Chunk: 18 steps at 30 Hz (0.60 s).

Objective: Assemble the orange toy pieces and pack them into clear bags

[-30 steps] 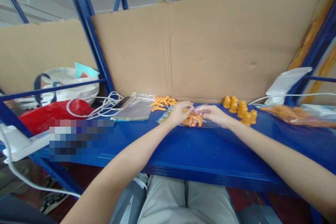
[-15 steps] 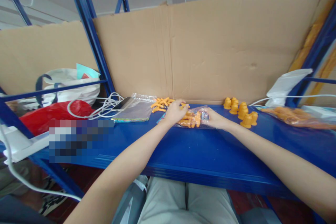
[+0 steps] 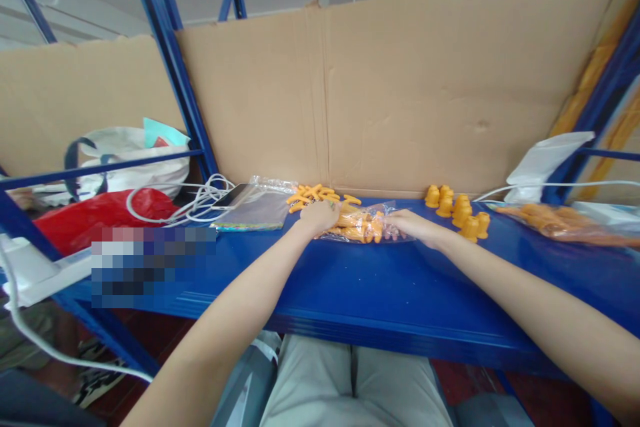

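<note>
Pinching a clear bag (image 3: 357, 233) of orange pieces (image 3: 367, 221)

Resting on the blue surface (image 3: 375, 287), pinched by the right hand (image 3: 407, 225), overlapped by the left hand (image 3: 320, 217) (grip impossible to tell). Just beyond, loose orange parts (image 3: 309, 195); farther right, bell-shaped pieces (image 3: 461, 209).

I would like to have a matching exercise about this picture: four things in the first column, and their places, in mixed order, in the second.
Things:
1. Orange cups
2. Left hand
3. Red bundle
4. Right hand

Places:
A. At the right end of the middle clear bag
B. In front of the white cloth bag
C. On the blue shelf, right of both hands
D. At the middle clear bag's left end

Pairs: 1-C, 2-D, 3-B, 4-A
</note>
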Available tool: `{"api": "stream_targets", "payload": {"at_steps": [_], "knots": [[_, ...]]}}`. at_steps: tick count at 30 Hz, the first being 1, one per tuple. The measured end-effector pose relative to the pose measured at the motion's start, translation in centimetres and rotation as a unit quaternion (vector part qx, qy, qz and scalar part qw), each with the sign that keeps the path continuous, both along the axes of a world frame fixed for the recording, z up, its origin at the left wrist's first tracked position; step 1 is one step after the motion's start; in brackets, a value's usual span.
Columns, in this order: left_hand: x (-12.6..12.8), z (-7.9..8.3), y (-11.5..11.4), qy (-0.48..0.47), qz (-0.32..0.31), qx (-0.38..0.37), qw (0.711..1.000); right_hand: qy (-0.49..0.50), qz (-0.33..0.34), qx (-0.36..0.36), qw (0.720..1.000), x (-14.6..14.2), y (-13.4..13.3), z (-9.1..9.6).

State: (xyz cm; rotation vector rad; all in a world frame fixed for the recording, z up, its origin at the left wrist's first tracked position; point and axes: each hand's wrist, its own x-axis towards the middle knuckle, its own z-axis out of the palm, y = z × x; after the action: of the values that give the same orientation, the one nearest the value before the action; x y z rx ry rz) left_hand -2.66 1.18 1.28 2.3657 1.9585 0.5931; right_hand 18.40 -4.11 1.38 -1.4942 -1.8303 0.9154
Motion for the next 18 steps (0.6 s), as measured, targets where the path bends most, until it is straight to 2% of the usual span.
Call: {"api": "stream_targets", "payload": {"at_steps": [2,4,10,15,18], "knots": [[0.5,0.4,-0.5,0.02,0.015,-0.015,1.0,-0.003,-0.014,0.003,1.0,0.1,-0.2,0.2],[0.8,0.4,-0.8,0.023,0.002,-0.014,1.0,-0.021,-0.017,0.007,1.0,0.6,-0.2,0.3],[0.9,-0.8,0.0,-0.001,-0.052,0.009,0.999,-0.08,0.009,0.028,0.996,2.1,0.3,0.2],[1.1,-1.3,0.4,0.019,-0.055,0.004,0.998,-0.076,0.027,0.005,0.997,2.5,0.5,0.3],[1.3,-1.3,0.3,0.013,-0.05,-0.013,0.999,-0.052,0.005,-0.013,0.999,2.7,0.6,0.1]]}}
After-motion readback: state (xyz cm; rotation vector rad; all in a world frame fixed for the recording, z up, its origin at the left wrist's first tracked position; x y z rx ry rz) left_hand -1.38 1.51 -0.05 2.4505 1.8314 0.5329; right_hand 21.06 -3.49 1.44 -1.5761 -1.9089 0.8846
